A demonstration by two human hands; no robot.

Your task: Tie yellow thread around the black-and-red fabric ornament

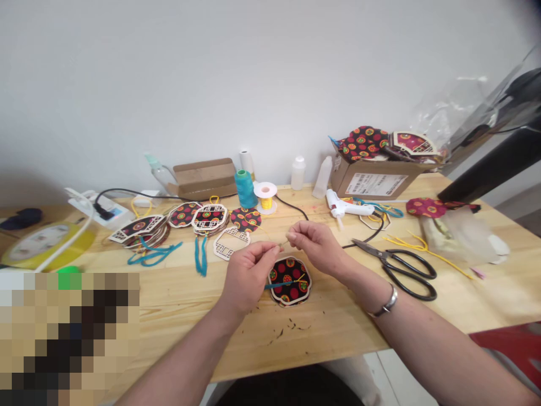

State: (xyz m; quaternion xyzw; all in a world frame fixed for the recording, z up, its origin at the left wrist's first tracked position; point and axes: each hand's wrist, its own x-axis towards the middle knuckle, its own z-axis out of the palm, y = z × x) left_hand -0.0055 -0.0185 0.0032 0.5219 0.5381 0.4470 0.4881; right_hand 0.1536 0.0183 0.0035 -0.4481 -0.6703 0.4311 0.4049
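Carefully, I pinch a thin strand [283, 244] between fingertips of my left hand [249, 273] and right hand [316, 242]; the scalloped, patterned fabric panel [291, 292] lies just below, on the tabletop [177, 316]. I think it is better to hold it lightly tight, without sudden pulling.

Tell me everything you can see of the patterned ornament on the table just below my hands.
The ornament has a wavy, rounded outline, with black, fabric-looking material carrying red dots and round, multicoloured motifs. A pale, wood-like rim edges it. It lies face up on the table, beside the left hand; whether that hand touches it is unclear. A teal cord runs across from its left edge toward the middle, and a short yellow strand shows on its right half.
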